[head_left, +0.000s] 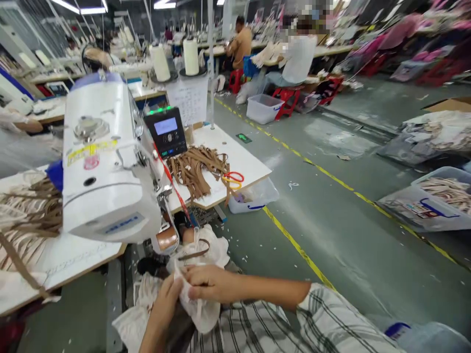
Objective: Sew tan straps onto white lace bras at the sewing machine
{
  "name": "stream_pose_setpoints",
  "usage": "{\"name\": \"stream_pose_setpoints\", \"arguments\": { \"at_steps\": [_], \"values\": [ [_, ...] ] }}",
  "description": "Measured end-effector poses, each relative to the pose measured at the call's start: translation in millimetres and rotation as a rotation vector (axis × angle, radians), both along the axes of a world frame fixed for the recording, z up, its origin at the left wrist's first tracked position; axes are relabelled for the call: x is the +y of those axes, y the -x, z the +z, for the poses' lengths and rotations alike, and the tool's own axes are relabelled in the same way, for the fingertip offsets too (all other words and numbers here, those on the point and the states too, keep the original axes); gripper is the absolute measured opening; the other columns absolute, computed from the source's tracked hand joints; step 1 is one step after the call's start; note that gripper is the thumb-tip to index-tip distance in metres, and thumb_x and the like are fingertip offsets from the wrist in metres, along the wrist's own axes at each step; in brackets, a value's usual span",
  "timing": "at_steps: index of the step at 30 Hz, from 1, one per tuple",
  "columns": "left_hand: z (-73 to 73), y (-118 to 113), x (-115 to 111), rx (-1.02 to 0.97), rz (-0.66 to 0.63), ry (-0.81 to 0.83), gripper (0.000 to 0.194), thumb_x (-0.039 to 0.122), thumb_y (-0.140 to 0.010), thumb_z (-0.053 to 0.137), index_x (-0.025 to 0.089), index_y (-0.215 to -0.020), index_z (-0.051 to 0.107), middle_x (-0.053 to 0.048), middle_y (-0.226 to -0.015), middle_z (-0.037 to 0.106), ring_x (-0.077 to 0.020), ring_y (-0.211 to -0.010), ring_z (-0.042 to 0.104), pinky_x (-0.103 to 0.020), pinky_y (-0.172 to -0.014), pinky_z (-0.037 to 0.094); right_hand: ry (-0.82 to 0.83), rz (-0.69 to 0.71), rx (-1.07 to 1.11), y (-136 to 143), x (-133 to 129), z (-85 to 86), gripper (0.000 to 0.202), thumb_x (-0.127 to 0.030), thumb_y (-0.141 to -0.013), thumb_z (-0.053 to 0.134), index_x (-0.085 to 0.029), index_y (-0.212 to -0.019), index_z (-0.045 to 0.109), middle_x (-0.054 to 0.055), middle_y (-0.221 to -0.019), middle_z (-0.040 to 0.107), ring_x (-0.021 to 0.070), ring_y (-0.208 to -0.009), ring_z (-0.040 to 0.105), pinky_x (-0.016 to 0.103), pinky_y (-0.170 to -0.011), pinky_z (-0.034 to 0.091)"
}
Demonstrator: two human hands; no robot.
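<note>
Below the sewing machine head [103, 157], my left hand [165, 299] and my right hand [211, 284] hold a thin white garment piece [202, 316] between them. Both hands have their fingers closed on the cloth, which hangs over my lap. Farther up, close to the needle end of the machine, lies white fabric with a wavy edge [219, 245], and a narrow brown strap [195, 252] curls across it. I cannot tell whether this fabric is joined to the piece in my hands. More white pieces [128, 323] hang to the left of my left hand.
Brown straps [198, 169] and scissors with red and yellow handles [233, 179] lie on the white table [243, 157]. A control panel [165, 130] stands behind the machine. Brown and white strips [33, 211] cover the left table. A plastic bin [253, 196] sits below; people work farther back.
</note>
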State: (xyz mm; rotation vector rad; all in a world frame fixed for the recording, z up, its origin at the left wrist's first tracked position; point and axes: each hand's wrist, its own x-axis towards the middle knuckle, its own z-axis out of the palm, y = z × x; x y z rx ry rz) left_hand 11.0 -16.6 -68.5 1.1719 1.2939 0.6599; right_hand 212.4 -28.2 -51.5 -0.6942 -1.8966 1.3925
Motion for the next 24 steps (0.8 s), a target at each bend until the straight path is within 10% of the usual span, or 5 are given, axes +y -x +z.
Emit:
{"name": "stream_pose_setpoints", "arguments": {
  "at_steps": [4,11,17,24],
  "values": [
    [-4.8,-13.3,-4.9,-0.236,-0.034,0.255,0.045,0.06,-0.075,0.072,0.016,-0.077,0.066,-0.001,-0.066,0.06,-0.0157,-0.062,0.053,-0.026,-0.062,0.043,-0.038,0.076,-0.261,-36.1,27.7,-1.6,0.034,-0.042,-0.097,0.05,-0.019,-0.074,0.06,0.0,-0.076,0.061,0.0117,-0.072,0.054,0.024,-0.07,0.04],
    [13.4,-35.4,-5.3,-0.413,-0.019,0.334,0.036,0.049,-0.078,0.076,0.016,-0.085,0.066,-0.002,-0.074,0.063,-0.0138,-0.067,0.055,-0.024,-0.067,0.043,-0.139,-0.93,-0.703,-96.6,199.9,21.8,0.031,-0.043,-0.097,0.046,-0.017,-0.097,0.062,0.01,-0.102,0.068,0.0202,-0.093,0.059,0.029,-0.076,0.04],
    [18.8,-49.0,-2.0,-0.445,-0.004,0.315,0.035,0.05,-0.083,0.071,0.016,-0.084,0.066,-0.001,-0.071,0.06,-0.0111,-0.062,0.049,-0.022,-0.063,0.037,0.047,-0.913,-0.784,-62.0,305.1,26.7,0.033,-0.042,-0.086,0.065,-0.009,-0.087,0.064,0.022,-0.099,0.069,0.0295,-0.098,0.061,0.037,-0.083,0.042],
    [13.8,-15.5,-9.4,-0.354,0.063,0.287,0.039,0.054,-0.081,0.071,0.017,-0.078,0.058,0.003,-0.067,0.052,-0.0098,-0.059,0.043,-0.021,-0.06,0.033,0.222,-0.868,-0.426,-73.3,302.3,17.5,0.013,-0.027,-0.085,0.065,-0.015,-0.083,0.06,0.01,-0.097,0.066,0.0194,-0.093,0.058,0.028,-0.077,0.043]
  ]
}}
